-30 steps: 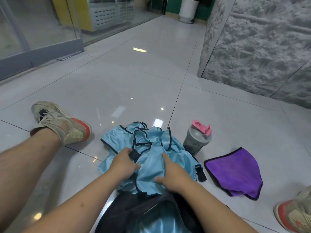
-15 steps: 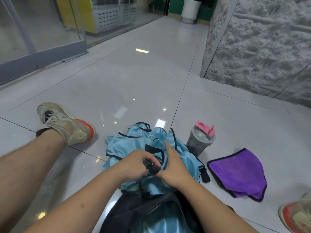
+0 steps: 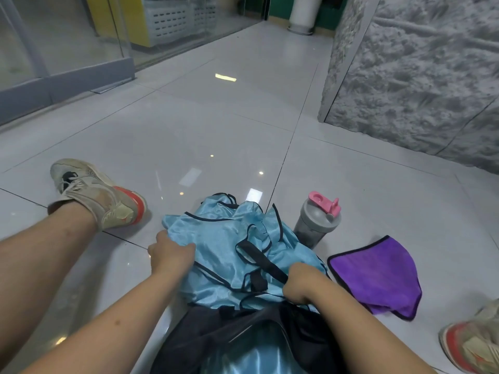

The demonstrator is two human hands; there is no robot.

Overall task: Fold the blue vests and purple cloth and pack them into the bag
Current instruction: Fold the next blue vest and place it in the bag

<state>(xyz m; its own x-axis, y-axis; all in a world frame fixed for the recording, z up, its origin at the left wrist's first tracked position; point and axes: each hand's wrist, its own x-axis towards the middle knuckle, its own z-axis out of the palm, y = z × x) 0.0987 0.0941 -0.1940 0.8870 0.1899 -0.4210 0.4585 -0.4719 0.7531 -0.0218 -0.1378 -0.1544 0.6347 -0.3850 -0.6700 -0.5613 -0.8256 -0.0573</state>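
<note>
A heap of light blue vests (image 3: 221,255) with black trim lies on the tiled floor in front of me. My left hand (image 3: 170,255) grips the heap's left edge. My right hand (image 3: 302,284) holds a black strap at the heap's near right side. An open black bag (image 3: 216,336) sits nearest to me, with shiny blue fabric (image 3: 253,360) showing inside it. The purple cloth (image 3: 378,273) lies flat on the floor to the right, touched by neither hand.
A grey shaker bottle (image 3: 314,225) with a pink lid stands between the vests and the purple cloth. My left shoe (image 3: 100,195) and right shoe (image 3: 472,346) flank the work area. A grey textured wall (image 3: 418,76) rises at the right, glass doors (image 3: 67,36) at the far left.
My hands have moved apart from the middle of the heap: the left to its left edge, the right toward me with a black strap. The vests are spread wider.
</note>
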